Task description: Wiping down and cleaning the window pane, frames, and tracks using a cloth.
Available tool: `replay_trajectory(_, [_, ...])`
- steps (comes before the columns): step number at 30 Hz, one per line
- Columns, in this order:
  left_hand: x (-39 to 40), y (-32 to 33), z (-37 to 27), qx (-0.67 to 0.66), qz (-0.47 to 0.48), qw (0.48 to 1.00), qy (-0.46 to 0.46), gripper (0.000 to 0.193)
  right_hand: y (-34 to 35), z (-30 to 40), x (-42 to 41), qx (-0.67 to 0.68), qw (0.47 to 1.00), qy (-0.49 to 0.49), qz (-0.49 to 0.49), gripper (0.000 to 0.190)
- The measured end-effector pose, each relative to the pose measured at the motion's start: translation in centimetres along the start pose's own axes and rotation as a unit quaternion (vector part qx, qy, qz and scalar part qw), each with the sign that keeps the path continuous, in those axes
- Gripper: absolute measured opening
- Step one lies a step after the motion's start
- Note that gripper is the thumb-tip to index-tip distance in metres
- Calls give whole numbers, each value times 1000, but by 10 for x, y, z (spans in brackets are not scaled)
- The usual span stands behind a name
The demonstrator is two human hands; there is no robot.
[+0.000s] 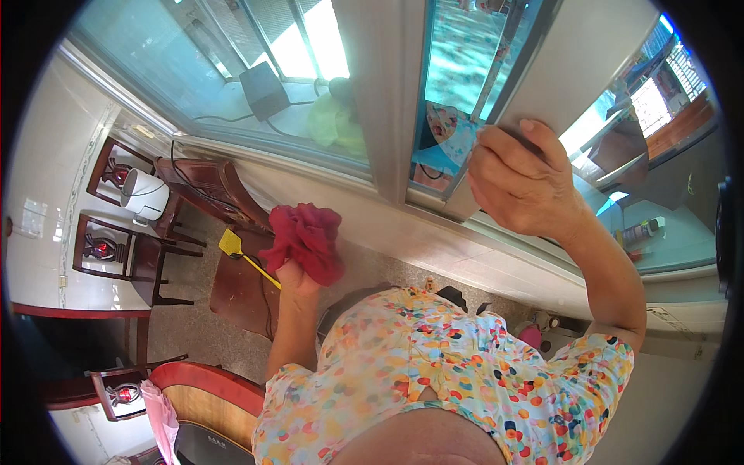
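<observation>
My left hand point(299, 278) is closed around a crumpled dark red cloth point(308, 241), held in the air over a wooden chair seat point(235, 296). Up at the right, my right hand point(520, 174) grips the edge of a light metal sliding window sash point(558, 75), its fingers curled over the frame. To the left of that sash is a narrow gap by the upright window post point(390, 87), through which patterned fabric point(450, 128) shows. The closed glass pane point(174, 64) stretches off to the left. A yellow fly swatter point(231, 241) lies on the chair seat, partly hidden by my left forearm.
Wooden chairs point(148, 273) stand along the tiled wall at left, one bearing a white bucket-like container point(145, 195). A red-edged wooden table point(203, 378) is at lower left, beside a folded pink umbrella point(160, 412). Behind the right glass lies a bottle point(636, 232).
</observation>
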State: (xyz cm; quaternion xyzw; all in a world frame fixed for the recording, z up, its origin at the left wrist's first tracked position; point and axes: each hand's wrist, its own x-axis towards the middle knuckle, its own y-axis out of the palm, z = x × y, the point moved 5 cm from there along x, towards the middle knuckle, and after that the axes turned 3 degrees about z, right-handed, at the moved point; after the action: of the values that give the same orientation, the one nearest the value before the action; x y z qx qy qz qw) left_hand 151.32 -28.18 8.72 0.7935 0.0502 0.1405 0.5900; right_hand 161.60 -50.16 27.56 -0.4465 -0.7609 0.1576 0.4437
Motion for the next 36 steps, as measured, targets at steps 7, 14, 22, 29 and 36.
replay_trajectory(7, [-17, -5, -3, 76, -35, 996, 39, 41, -7, -4, -5, 22, 999, 13, 20, 12])
replay_trajectory(14, [-15, 9, 4, 27, 14, 999, -15, 37, -47, -10, -54, -14, 995, 64, 70, 12])
replay_trajectory(22, [12, 25, 46, 4, 79, 990, -117, 26, -106, -13, -125, -126, 976, 161, 77, 13])
replay_trajectory(29, [28, 58, 92, 135, 88, 969, -188, 18, -144, -21, -176, -162, 955, 227, 102, 12])
replay_trajectory(36, [26, 54, 107, 190, 104, 956, -196, 18, -169, -26, -212, -199, 935, 281, 91, 14])
